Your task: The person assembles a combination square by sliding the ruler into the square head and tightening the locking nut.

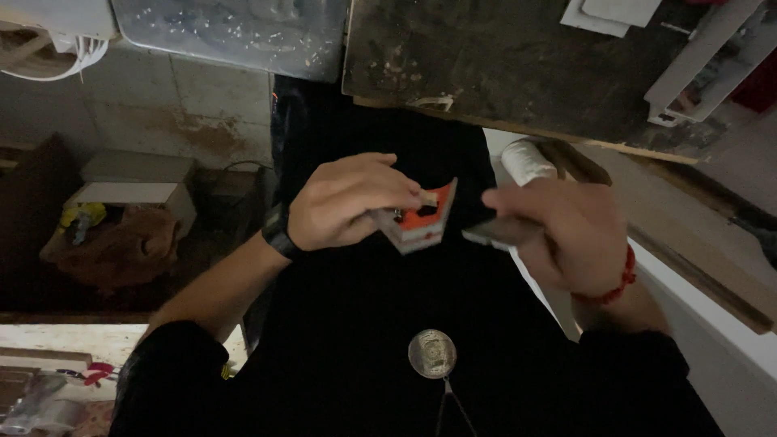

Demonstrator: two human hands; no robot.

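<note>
The fingers (405, 197) of the left hand (344, 202) are curled shut around a small orange-and-grey block (421, 217), pinching it at its left end, with the thumb side on top and the other fingertips hidden beneath. The block looks angular, like a small square or corner piece, with an orange face framed by pale grey edges; its exact kind cannot be told in the dim light. It is tilted, its upper corner pointing up and to the right, toward the other hand.

The right hand (566, 235) is just beside it, fingers closed down over a flat, dark grey piece (495, 233) whose near end juts out to the left from under the fingertips. That piece lies roughly level, its long axis running left to right, and its free end points straight at the lower right edge of the orange block. The two things are very near, with a narrow gap between them; I cannot tell whether they touch.

Both hands are held in mid-air over the person's dark-clothed lap, above a round silvery disc (432, 354) hanging on thin cords. A black watch (278, 232) sits on the left wrist, a red bead bracelet (613, 285) on the right. Beyond the right hand lies a white roll (526, 162), under the edge of a dark, worn table (502, 65).
</note>
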